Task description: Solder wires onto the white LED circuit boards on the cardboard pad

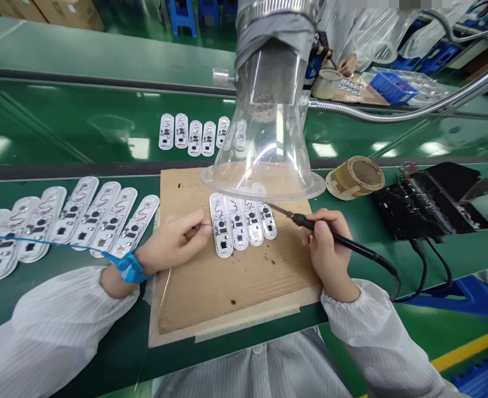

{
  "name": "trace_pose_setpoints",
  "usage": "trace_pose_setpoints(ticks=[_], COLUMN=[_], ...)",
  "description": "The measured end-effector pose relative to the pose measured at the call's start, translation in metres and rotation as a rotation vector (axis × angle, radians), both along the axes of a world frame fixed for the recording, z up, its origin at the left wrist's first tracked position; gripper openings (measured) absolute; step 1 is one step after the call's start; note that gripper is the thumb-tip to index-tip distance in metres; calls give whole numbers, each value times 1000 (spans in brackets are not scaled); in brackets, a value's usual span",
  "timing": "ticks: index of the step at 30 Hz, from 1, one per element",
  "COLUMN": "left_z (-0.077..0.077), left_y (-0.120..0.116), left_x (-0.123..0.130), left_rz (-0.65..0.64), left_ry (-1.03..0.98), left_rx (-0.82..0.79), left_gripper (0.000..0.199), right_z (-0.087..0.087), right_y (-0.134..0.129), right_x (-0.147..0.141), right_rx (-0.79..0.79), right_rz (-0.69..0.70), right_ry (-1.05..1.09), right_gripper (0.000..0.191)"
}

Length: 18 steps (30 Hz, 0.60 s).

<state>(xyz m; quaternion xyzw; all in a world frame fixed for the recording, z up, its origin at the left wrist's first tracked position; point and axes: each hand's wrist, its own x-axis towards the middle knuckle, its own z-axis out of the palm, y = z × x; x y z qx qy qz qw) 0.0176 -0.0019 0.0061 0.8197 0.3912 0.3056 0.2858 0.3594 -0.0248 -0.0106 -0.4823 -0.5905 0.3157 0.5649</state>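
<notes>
My right hand grips a black soldering iron. Its tip reaches toward the upper end of a row of several white rounded circuit boards on a brown cardboard sheet. Just left of that row, my left hand is closed with its fingers curled together; what they hold, if anything, is hidden. A blue wrist strap circles the left wrist, its cord running off left. A thin pale strand hangs below that hand. The clear fume hood hangs over the boards and covers their upper ends.
More white boards lie on the left, others in a row behind. To the right stand a round tape-wrapped pot and a black soldering stand with cables. Across the line, a co-worker's hand is near a blue bin.
</notes>
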Motion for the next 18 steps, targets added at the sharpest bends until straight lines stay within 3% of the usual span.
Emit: trace_pose_setpoints(ticks=[7, 12, 15, 18], left_z=[-7, -4, 12, 30], left_y=[-2, 16, 52, 103], left_x=[5, -9, -41, -75], left_rz=[150, 288, 574, 895], left_ry=[-11, 111, 171, 310], left_rx=[-24, 0, 51, 26], left_gripper=[14, 12, 30, 56], right_z=[18, 13, 12, 15], right_y=[18, 17, 19, 22], right_x=[82, 113, 114, 114], right_rx=[160, 82, 189, 117], right_rz=[-556, -651, -745, -708], right_ry=[-166, -175, -126, -142], right_gripper=[23, 29, 25, 22])
